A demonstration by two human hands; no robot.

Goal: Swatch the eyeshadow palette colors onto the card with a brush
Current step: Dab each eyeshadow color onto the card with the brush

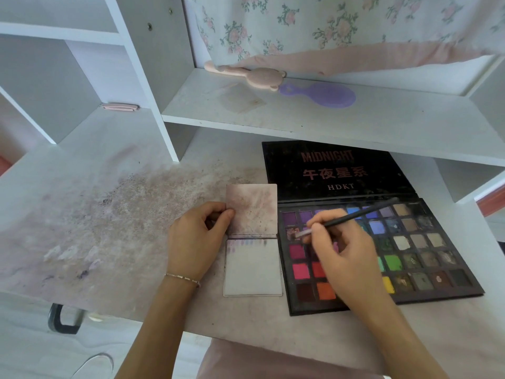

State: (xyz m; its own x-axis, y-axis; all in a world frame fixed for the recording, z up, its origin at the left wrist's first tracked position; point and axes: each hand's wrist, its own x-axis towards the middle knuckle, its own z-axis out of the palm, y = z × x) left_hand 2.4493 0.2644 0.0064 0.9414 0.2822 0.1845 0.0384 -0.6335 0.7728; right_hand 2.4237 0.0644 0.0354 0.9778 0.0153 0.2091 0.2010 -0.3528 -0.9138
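A large black eyeshadow palette [415,250] lies open on the desk at the right, its lid flat behind it. My right hand [344,250] grips a thin black brush [355,214] like a pen; the brush tip rests in a glittery pan at the palette's left edge. Left of the palette lies a white folding card [252,269] with a row of small pale swatches along the top of its lower leaf. My left hand [198,242] pinches the left edge of the card's stained upper leaf [252,207].
The desk top [109,228] is smeared with powder stains on the left. A shelf [300,113] above the palette carries a pink bear-shaped item [254,75] and a purple hand mirror [325,95]. White cubbies stand at the left. A floral curtain hangs behind.
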